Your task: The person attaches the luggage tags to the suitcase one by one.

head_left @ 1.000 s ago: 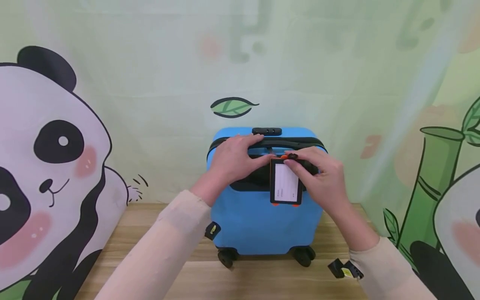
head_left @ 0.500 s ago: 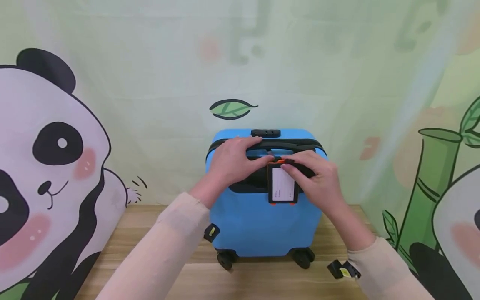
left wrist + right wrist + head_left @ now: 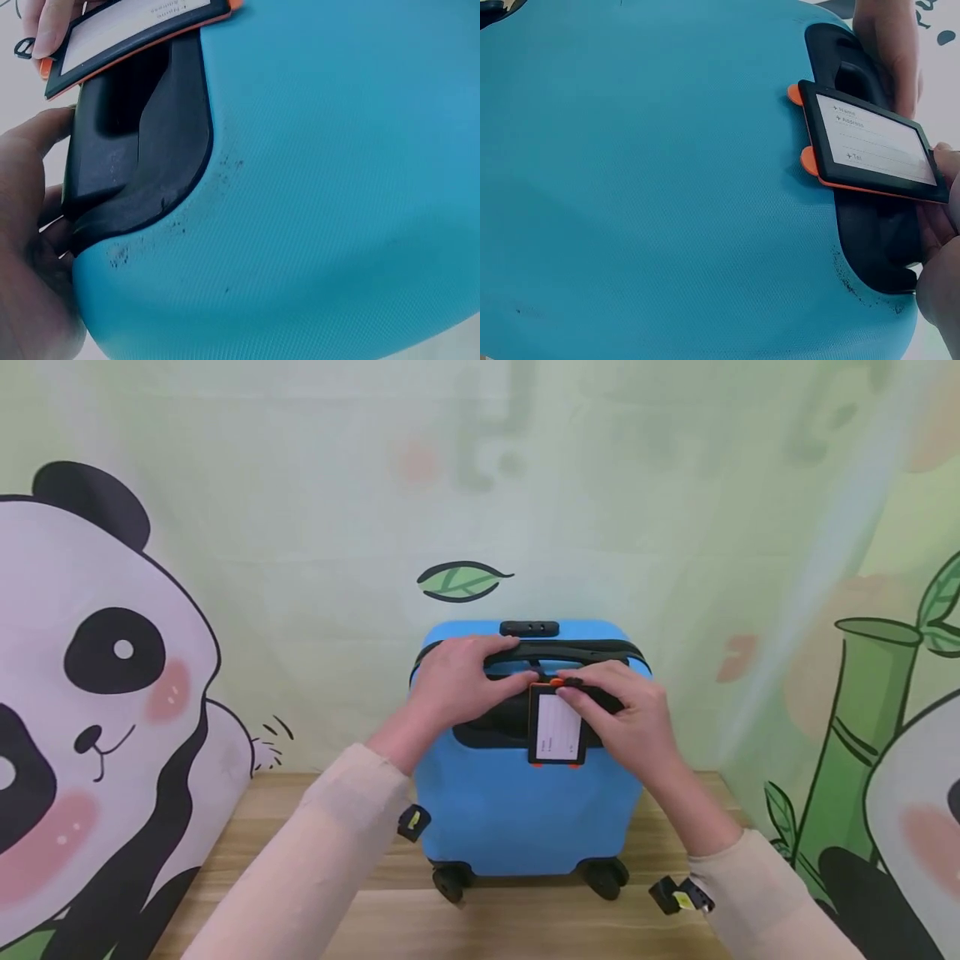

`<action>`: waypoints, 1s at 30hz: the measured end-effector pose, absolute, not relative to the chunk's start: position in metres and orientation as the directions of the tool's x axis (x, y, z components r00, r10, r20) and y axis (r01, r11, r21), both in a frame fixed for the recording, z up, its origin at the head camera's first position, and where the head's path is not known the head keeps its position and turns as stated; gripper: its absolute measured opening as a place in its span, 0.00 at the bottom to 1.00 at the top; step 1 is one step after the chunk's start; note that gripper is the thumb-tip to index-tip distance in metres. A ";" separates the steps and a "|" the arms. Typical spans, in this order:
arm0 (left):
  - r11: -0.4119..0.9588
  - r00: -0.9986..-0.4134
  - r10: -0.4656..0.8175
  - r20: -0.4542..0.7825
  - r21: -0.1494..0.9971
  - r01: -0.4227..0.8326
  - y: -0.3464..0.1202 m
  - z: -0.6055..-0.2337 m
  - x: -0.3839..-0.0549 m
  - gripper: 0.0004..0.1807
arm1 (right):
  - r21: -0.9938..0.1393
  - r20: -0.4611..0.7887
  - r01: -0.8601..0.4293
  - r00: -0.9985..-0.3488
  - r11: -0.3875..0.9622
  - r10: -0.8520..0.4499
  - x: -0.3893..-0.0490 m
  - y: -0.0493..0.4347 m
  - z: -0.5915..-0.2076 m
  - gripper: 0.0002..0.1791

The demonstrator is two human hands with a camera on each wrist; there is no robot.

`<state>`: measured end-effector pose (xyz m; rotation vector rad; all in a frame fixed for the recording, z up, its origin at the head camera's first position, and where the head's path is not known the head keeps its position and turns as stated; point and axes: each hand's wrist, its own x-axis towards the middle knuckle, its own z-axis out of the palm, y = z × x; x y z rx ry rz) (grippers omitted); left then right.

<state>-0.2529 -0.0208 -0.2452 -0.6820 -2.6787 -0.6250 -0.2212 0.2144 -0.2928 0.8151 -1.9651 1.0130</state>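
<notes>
A blue suitcase (image 3: 517,810) stands upright, its black top handle (image 3: 581,650) facing me. My left hand (image 3: 459,681) grips the handle's left part, index finger above it and thumb below. In the left wrist view, that hand's other fingers are partly hidden behind the black handle recess (image 3: 176,142). My right hand (image 3: 626,706) pinches the orange and black top end of a luggage tag (image 3: 557,727). The tag hangs in front of the recess, its white card lettered with name, address and tel lines (image 3: 874,139). A short dark strap (image 3: 535,668) shows between handle and tag.
The suitcase's wheels (image 3: 602,877) stand on a wood-grain surface (image 3: 517,927). Close behind is a pale green backdrop (image 3: 315,568) printed with pandas, a leaf and bamboo. A black combination lock (image 3: 529,628) sits on the suitcase top.
The right hand and the luggage tag have shifted slightly left, toward the left thumb. My left hand has kept its place on the handle. The whole view has drifted a little.
</notes>
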 end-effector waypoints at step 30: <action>0.838 -0.888 0.311 0.337 0.344 0.424 -0.002 -0.239 -0.258 0.36 | -0.332 0.845 -0.793 -0.491 0.511 -0.213 -0.221 0.214 -0.294 0.17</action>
